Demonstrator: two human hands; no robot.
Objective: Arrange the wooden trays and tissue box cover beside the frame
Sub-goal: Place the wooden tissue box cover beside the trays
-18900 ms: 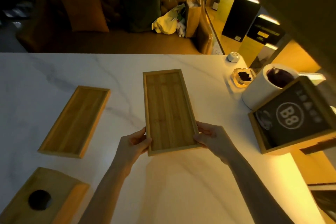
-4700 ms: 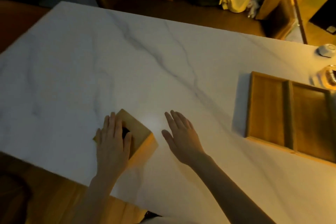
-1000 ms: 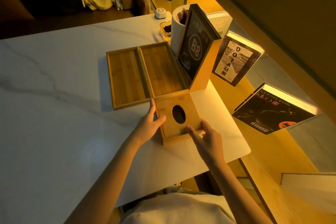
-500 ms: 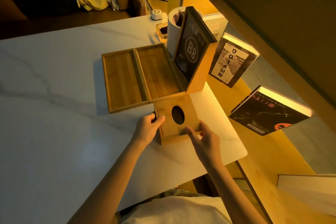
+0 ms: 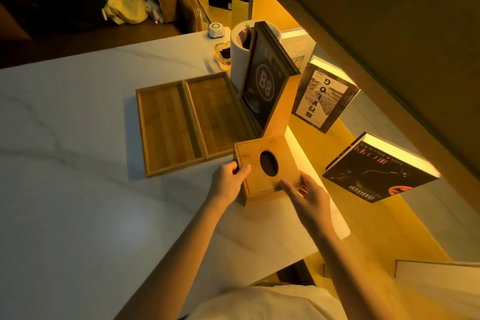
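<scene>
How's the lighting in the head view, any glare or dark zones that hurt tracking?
Head view: warm amber light from the right; bright glare strip on the table beside the box cover. Trays cast a soft shadow leftward. Top-left background is near black, detail lost. Frame text is readable. Both hands, left hand and right hand, are evenly lit, slightly soft. Wide-angle bending at the edges.

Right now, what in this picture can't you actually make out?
- Head view: inside of the tissue box cover; its oval hole shows only darkness.
- Contents of the white cylinder: the B8 frame hides part of it.
- Left hand fingertips: tucked behind the cover's side.
- Book at the right edge: cut off.
- Sofa bundle: too dim.
</scene>
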